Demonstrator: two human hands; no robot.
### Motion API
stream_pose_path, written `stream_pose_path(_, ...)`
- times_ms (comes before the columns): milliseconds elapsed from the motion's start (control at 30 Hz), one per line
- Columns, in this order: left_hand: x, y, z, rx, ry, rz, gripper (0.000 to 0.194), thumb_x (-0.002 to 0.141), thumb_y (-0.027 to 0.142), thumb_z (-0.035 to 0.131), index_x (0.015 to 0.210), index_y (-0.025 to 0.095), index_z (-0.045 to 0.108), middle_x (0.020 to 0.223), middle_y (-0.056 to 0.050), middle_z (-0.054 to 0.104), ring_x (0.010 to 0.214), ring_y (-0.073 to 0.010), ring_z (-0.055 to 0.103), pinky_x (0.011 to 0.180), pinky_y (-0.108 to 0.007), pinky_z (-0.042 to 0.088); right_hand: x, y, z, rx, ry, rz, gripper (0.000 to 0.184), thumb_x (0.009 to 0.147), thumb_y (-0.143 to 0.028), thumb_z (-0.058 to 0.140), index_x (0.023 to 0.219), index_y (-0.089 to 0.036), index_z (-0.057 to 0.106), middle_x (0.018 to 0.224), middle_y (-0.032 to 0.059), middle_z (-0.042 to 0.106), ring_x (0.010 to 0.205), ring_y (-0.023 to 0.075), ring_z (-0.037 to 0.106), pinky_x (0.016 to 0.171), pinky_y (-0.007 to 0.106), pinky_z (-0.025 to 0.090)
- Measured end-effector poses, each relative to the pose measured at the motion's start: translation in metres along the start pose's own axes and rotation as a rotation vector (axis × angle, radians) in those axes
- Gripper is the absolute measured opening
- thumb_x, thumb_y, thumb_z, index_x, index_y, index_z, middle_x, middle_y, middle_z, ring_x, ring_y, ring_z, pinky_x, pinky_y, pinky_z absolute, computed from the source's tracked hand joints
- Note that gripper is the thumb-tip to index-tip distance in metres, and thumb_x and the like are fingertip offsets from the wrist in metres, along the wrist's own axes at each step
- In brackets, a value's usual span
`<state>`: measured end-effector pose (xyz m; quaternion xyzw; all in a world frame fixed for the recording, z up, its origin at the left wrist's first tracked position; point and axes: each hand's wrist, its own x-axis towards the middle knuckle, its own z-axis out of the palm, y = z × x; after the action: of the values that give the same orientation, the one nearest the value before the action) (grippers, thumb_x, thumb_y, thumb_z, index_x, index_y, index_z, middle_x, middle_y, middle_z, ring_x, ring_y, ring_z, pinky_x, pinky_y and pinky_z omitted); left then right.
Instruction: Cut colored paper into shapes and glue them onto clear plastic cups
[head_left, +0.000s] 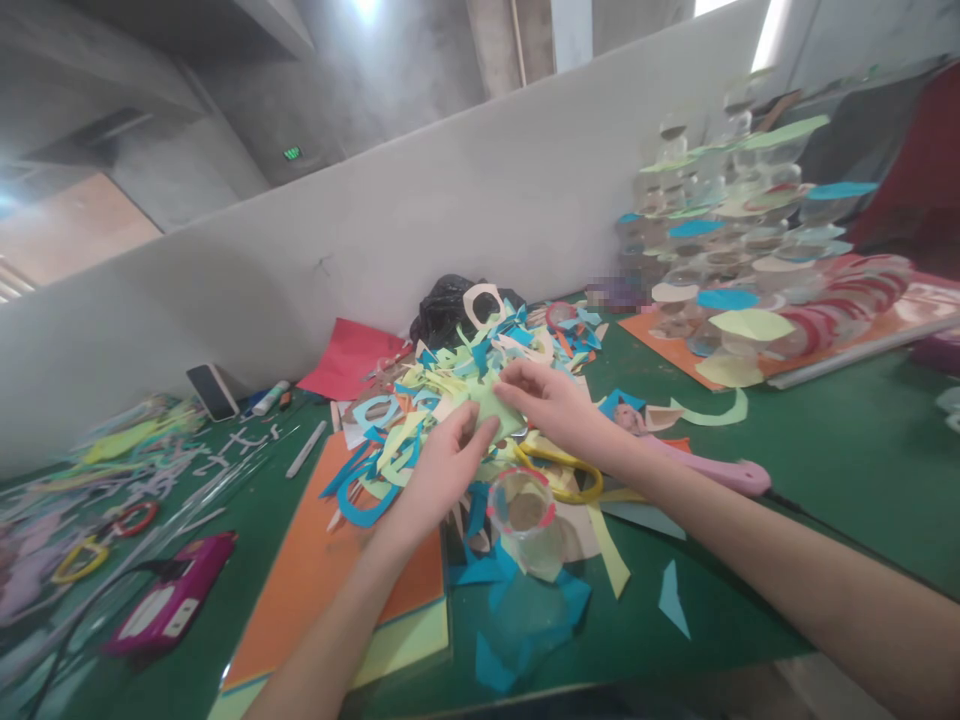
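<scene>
A piece of light green paper (496,408) is held between my two hands over a heap of cut paper scraps (420,390). The left edge of the sheet is pinched by my left hand (454,450), thumb on top. My right hand (544,395) grips the upper right part with curled fingers. Just below stands a clear plastic cup (529,520) with red marks around its rim. Beside the cup, under my right wrist, lie yellow-handled scissors (562,475); their blades are hidden among the scraps.
Orange card sheets (300,570) lie at left, near a magenta device (172,595) with a cable. A pink glue gun (709,468) rests right, its cord trailing. Stacked clear cups with paper discs (750,250) stand at back right. A phone (212,390) leans on the wall.
</scene>
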<state>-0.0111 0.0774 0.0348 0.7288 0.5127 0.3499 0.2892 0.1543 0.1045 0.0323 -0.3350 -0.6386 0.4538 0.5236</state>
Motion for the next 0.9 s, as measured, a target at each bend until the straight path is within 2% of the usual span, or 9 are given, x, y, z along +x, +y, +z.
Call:
stream_pose_path(333,-0.0024,0.0018,0.0004,0.043,0.042,0.009,0.040,0.090,0.049,0.051,0.069,0.022,0.030,0.066,0.006,0.026,0.060,-0.0114,0.028,0.055,-0.025,0.026,-0.0003,-0.0026,0.0009,0.023,-0.003,0.020,0.013,0.087,-0.032,0.052,0.079,-0.022,0.053,0.070,-0.0038,0.048,0.061,0.0113,0.044,0.052,0.024,0.039)
stream_pose_path(700,-0.0027,0.0059,0.0012,0.035,0.053,0.024,0.040,0.091,0.049,0.050,0.068,0.022,0.029,0.064,0.006,0.028,0.059,-0.0111,0.033,0.055,-0.024,0.032,0.0002,-0.0026,0.0007,0.037,-0.008,0.028,0.015,0.087,-0.034,0.052,0.078,-0.022,0.054,0.069,-0.0034,0.050,0.061,0.0119,0.046,0.051,0.024,0.039)
stream_pose_path(900,-0.0041,0.0022,0.0007,0.071,0.012,-0.007,0.038,0.093,0.048,0.048,0.070,0.022,0.032,0.059,0.006,0.042,0.056,-0.0115,0.041,0.054,-0.025,0.030,-0.0003,-0.0032,0.0009,0.003,0.014,-0.043,0.015,0.088,-0.032,0.051,0.077,-0.022,0.052,0.069,-0.0034,0.050,0.061,0.0119,0.045,0.053,0.025,0.039)
